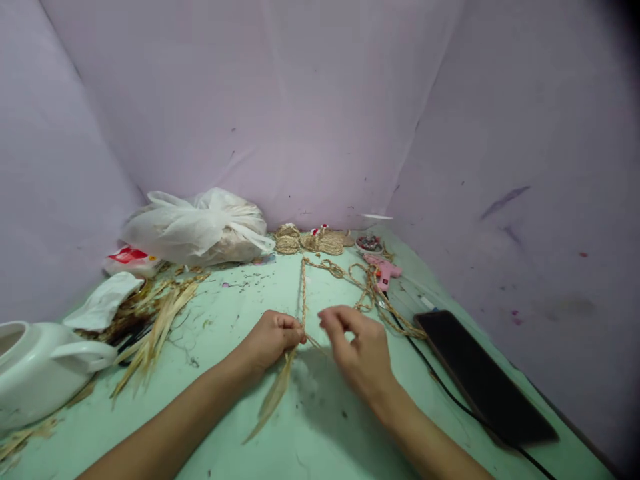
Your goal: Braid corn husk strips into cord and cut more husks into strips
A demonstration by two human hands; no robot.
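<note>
A thin braided cord of dry plant fibre runs down the middle of the table. My left hand pinches its near end between thumb and fingers. Below that pinch, a wide pale leaf strip hangs toward me, and a thinner loose strand sticks out to the right. My right hand is just right of the cord, slightly raised, with its fingers curled and the tips drawn together. Its fingertips are blurred, and whatever they hold cannot be made out. Farther right, the rest of the cord lies in loose loops.
On the left are a white pitcher, dry leaf strips and a white plastic bag. Woven pieces and a small bowl stand along the back. A pink glue gun and a dark flat slab lie right, beside a black cable.
</note>
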